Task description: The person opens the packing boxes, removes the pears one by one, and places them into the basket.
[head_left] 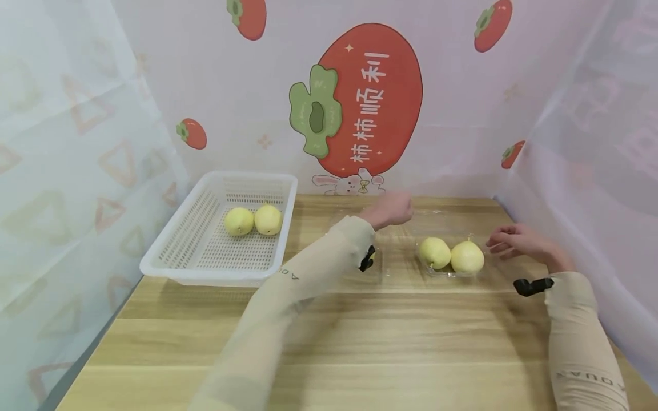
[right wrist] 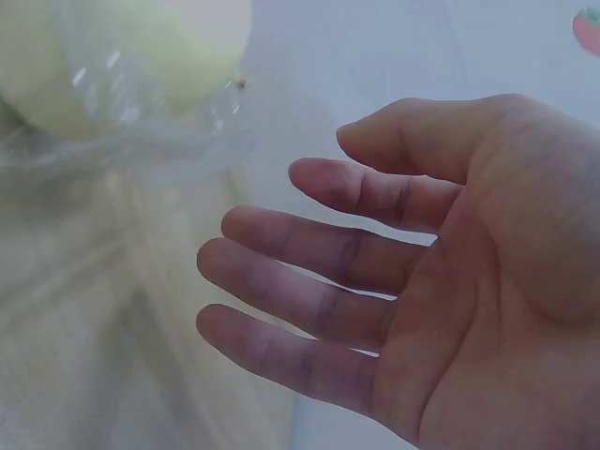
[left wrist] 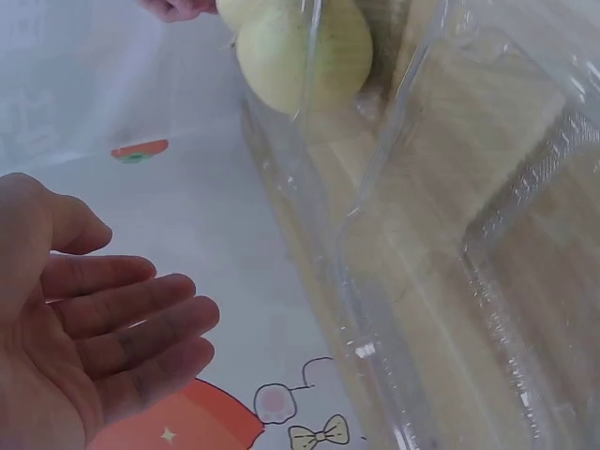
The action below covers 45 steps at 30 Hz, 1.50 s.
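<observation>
Two pale yellow pears (head_left: 467,257) sit side by side in a clear plastic box (head_left: 452,274) on the wooden table. My right hand (head_left: 524,242) is just right of them, and its fingers (right wrist: 309,281) are loosely extended and hold nothing in the right wrist view. The left hand (head_left: 393,210) is over the back of the table, beside a clear plastic box (left wrist: 478,253); in the left wrist view its fingers (left wrist: 141,328) are relaxed around nothing. Under my left forearm a yellow fruit (head_left: 372,256) barely shows, mostly hidden by the sleeve and black wrist strap.
A white perforated basket (head_left: 219,275) stands at the left with two yellow pears (head_left: 239,221) in it. A printed sheet with persimmons (head_left: 375,103) rises behind the table (head_left: 390,348). Pale hanging sheets (head_left: 67,171) flank both sides.
</observation>
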{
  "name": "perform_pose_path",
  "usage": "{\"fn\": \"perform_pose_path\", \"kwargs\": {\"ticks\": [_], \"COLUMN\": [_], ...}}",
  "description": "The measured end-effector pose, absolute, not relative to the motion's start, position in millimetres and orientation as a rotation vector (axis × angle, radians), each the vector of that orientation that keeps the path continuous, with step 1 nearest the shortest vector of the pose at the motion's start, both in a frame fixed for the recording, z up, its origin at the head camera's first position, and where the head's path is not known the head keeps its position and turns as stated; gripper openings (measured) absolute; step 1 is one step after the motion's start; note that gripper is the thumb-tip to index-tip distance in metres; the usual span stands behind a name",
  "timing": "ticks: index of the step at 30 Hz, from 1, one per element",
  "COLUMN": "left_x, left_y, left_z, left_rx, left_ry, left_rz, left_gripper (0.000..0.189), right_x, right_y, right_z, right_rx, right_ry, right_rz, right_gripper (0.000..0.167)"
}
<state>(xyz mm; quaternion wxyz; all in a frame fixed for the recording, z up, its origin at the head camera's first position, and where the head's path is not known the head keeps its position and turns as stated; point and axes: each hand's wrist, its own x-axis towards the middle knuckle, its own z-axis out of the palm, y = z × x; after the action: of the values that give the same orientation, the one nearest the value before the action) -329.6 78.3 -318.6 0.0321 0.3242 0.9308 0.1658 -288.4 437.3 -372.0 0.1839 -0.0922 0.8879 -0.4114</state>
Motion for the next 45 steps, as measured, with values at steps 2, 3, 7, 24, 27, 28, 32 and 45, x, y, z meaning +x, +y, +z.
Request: {"fn": "perform_pose_path", "kwargs": {"ticks": [2,3,7,24,27,28,32,45], "left_x": [-327.4,-326.3,-318.0,-297.9,-293.0,-291.3,-285.2,-270.0], "left_y": [74.4,73.1,69.1,25.1,14.8,11.3,-1.5,-38.5], "left_z": [-314.5,-313.7,-310.8,-275.1,-269.3,-267.8,-263.6,-258.2], "left_rx": [1.062,1.108,1.251,1.343,1.359,1.364,1.373,1.421], "left_ry": [2.876,2.871,2.847,2.912,2.953,2.968,3.077,3.146], "left_rz": [0.518,0.521,0.546,0.489,0.477,0.480,0.463,0.720], "left_gripper": [0.040,0.041,0.041,0.029,0.032,0.033,0.034,0.034], "right_x": [-287.5,-287.2,-285.7,-285.9,-285.0,-284.5,-281.9,-277.4], "right_y": [432.5,429.5,412.4,349.7,340.4,337.7,328.9,307.5], "right_z": [-365.5,-362.5,-350.7,-328.7,-329.2,-329.8,-334.0,-358.5], "right_rx": [-0.275,-0.284,-0.328,-0.603,-0.626,-0.627,-0.628,-0.740], "right_ry": [2.546,2.568,2.671,2.945,2.972,2.975,2.977,2.937], "right_rz": [-1.132,-1.122,-1.066,-0.891,-0.820,-0.790,-0.713,-0.668], "right_gripper": [0.044,0.044,0.043,0.032,0.034,0.036,0.042,0.044]}}
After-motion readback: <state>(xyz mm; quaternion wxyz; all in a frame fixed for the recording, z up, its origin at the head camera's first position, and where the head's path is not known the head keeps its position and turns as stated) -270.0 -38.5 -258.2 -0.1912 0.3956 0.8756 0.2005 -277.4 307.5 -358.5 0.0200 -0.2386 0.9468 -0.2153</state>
